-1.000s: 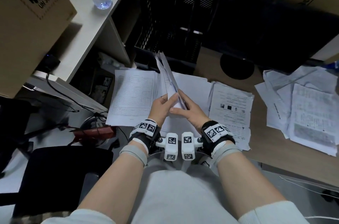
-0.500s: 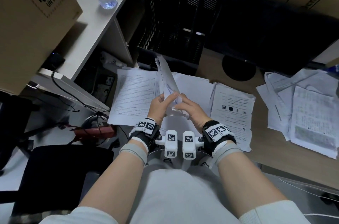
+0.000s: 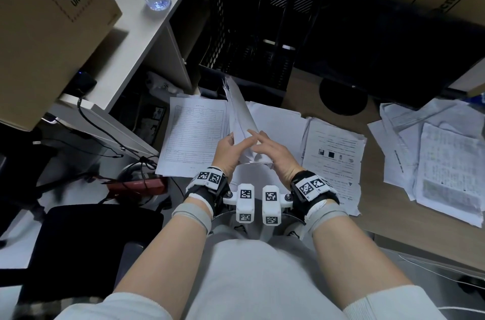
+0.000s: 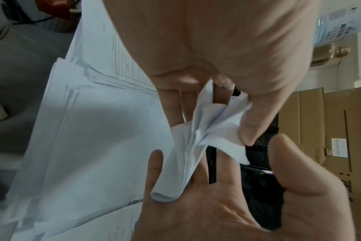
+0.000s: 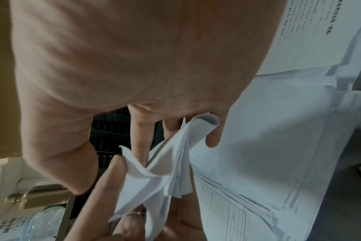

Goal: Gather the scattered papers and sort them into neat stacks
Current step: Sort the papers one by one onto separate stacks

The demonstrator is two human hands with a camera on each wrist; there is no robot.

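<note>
Now drawing together between the hands, low over the near edge of the desk [image 3: 367, 228]: sheaf [image 3: 240, 115] standing on edge, no longer splaying into two leaves as a second ago but closing into one wedge and leaning a little more to the left. Left hand [image 3: 228, 152] pinching the sheaf's near corner, thumb on one face and fingers behind, crumpling the corners there in the left wrist view. Right hand [image 3: 273, 152] lying flat against the other face, fingers straight and thumb apart, steadying rather than gripping; possibly hooking one finger under a curled edge in the right wrist view, though hard to tell that close. Meaning, most likely, squaring the gathered sheets before laying them down, not picking up more.

Looking soft and uneven: white sheets, top edges ragged and out of line, bottom edges bending and rolling. Calling for more tapping before passing as neat.

Lying beneath and beyond the hands: form stack [image 3: 194, 136] to the left, blank stack [image 3: 278, 120] in the middle, printed stack [image 3: 333, 152] to the right, all fairly tidy. Sprawling farther right, well apart: loose heap [image 3: 433, 162], not yet sorted. Standing behind: black crate [image 3: 249, 31].
</note>
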